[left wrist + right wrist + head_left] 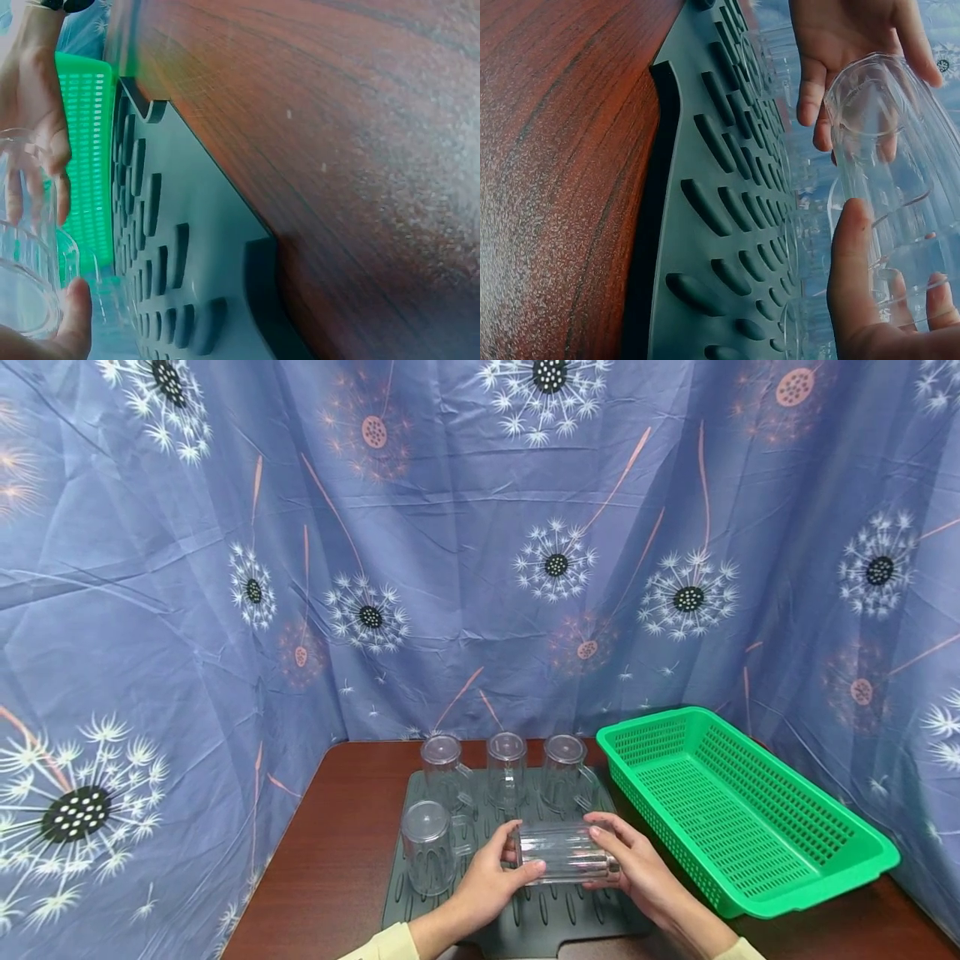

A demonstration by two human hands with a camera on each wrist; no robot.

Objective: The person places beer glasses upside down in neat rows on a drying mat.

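Observation:
A clear glass mug (564, 853) lies sideways in the air above a dark grey drying mat (570, 906). My left hand (498, 875) grips its left end, the thumb on the near side. At the other end my right hand (636, 868) holds it, with the thumb across the top. The right wrist view shows the mug's ribbed wall (877, 150) between both hands. On the mat, upside down, stand several similar mugs: one at front left (429, 847), and a back row of a left mug (444, 772), a middle mug (507, 770) and a right mug (562, 772).
A green plastic basket (701, 714) with perforated walls stands right of the mat. Beneath everything is a reddish-brown wooden table (330, 835). Behind and at both sides hangs a blue curtain (465, 568) with dandelion prints.

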